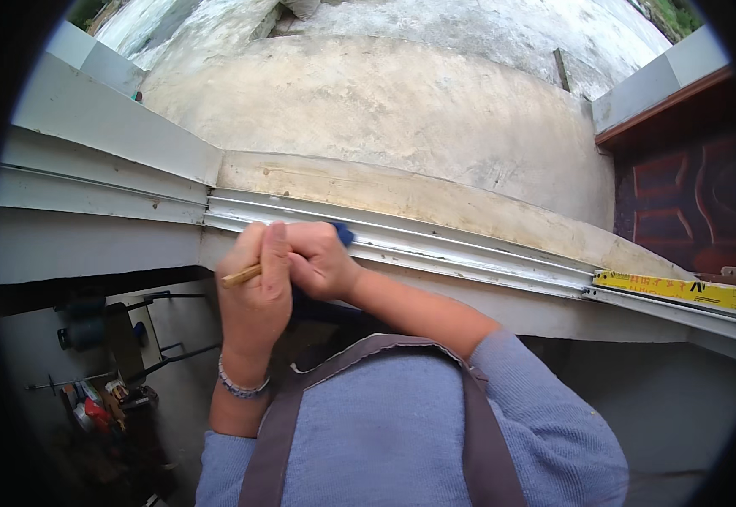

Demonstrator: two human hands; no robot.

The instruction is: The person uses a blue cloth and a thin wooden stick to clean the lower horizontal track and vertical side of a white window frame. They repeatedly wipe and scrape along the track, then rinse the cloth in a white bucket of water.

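Note:
My left hand [257, 279], with a beaded bracelet at the wrist, grips a thin wooden stick [241, 276] whose end juts out to the left. Against it is my right hand [323, 256], its fingers curled. A dark blue cloth [344, 234] shows just beyond the right knuckles; most of it is hidden by the hand. Both hands are over the left part of a metal sliding-window track [444, 244], which runs along the sill. The far end of the stick is hidden.
A yellow-covered strip with writing [678, 291] lies along the track's right end. White frame walls [114, 120] stand at left, a dark red panelled door [691, 203] at right. Beyond is a concrete ledge [393, 108]. Tools and a red item [97, 415] sit below left.

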